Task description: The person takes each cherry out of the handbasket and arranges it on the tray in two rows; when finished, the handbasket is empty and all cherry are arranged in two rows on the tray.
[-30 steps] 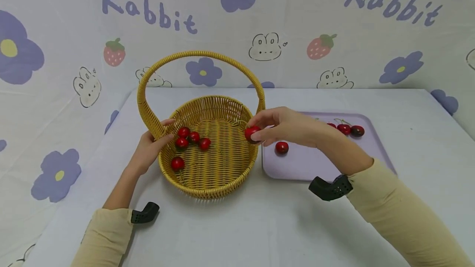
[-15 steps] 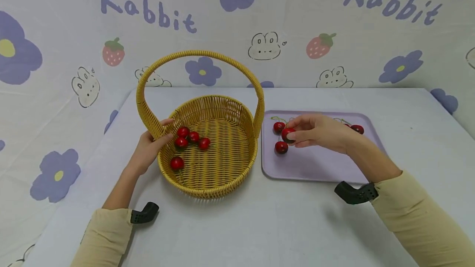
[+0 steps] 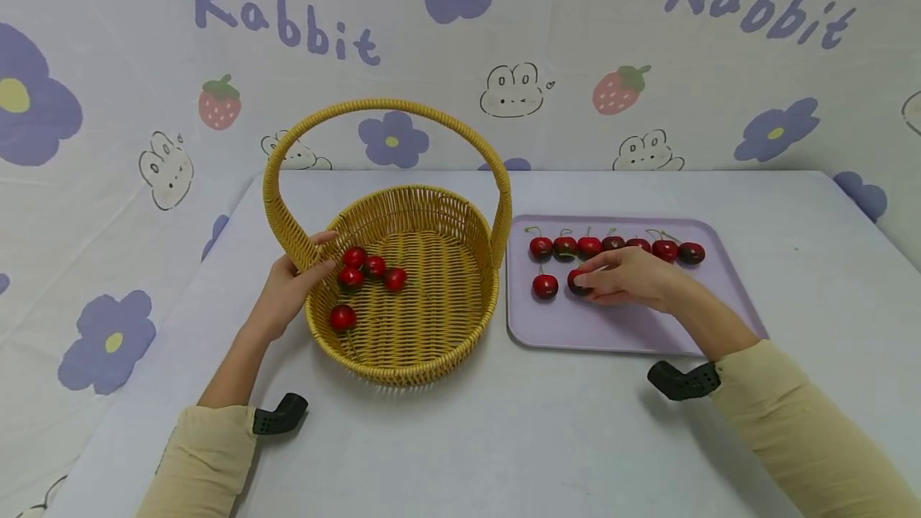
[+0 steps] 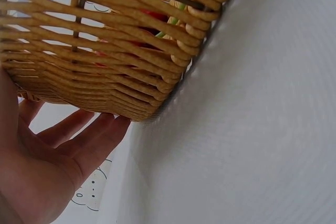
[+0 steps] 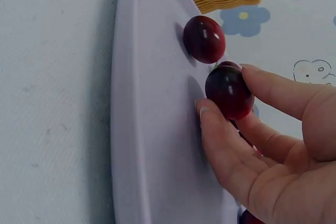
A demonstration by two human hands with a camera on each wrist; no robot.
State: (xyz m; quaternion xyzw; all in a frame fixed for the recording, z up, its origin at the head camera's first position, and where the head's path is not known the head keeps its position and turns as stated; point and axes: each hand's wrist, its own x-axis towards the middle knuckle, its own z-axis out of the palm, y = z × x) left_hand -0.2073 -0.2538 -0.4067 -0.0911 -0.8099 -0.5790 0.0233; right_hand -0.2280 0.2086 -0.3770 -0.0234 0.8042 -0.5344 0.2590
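Note:
My right hand (image 3: 636, 278) pinches a dark red cherry (image 3: 578, 282) between thumb and fingers at the tray; the right wrist view shows the cherry (image 5: 229, 93) up close. Left of it on the lilac tray (image 3: 547, 328) sits a single cherry (image 3: 545, 286). Behind them a row of several cherries (image 3: 589, 246) with stems runs along the tray's far side. With my left hand (image 3: 282, 294) I hold the left side of the yellow wicker basket (image 3: 432, 366), thumb over the rim. Its fingers (image 4: 100, 140) touch the outer wall in the left wrist view.
Several cherries (image 3: 374, 266) lie in the left part of the basket, one of them (image 3: 342, 318) nearer the front. The tall basket handle (image 3: 388, 104) arches above it. A patterned cloth (image 3: 547, 22) hangs behind the white table (image 3: 460, 446).
My right hand has carried the cherry from over the basket's right rim rightward and down to the tray, beside the lone cherry. The left hand and basket stay put.

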